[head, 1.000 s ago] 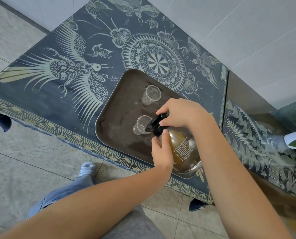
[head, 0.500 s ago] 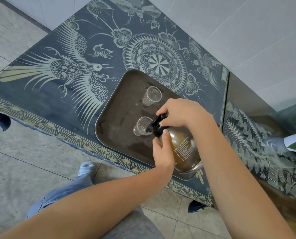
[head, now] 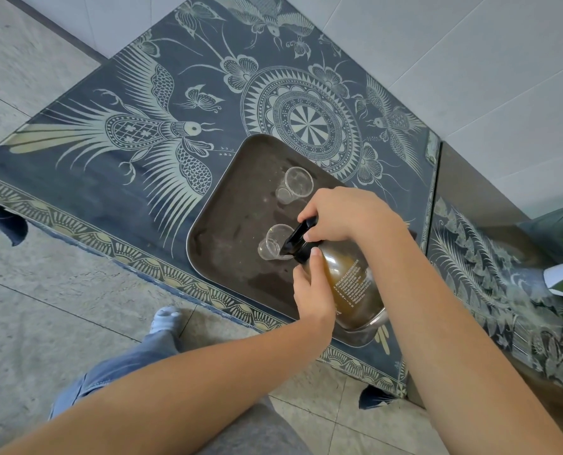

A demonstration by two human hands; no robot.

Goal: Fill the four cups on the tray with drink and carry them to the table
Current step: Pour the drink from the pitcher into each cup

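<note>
Clear cup (head: 272, 243) under black pump (head: 298, 236), right hand (head: 342, 215) fingers curled round pump, left hand (head: 310, 298) fingers gripping amber bottle (head: 352, 280)

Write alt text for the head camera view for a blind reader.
Two hands hold a brown bottle over a dark tray: the left hand grips its body, the right hand its black top, whose spout is at the near clear cup. A second clear cup stands farther back on the tray, which rests on a patterned blue table.

Bottle label (head: 352, 284) txt too small
</note>
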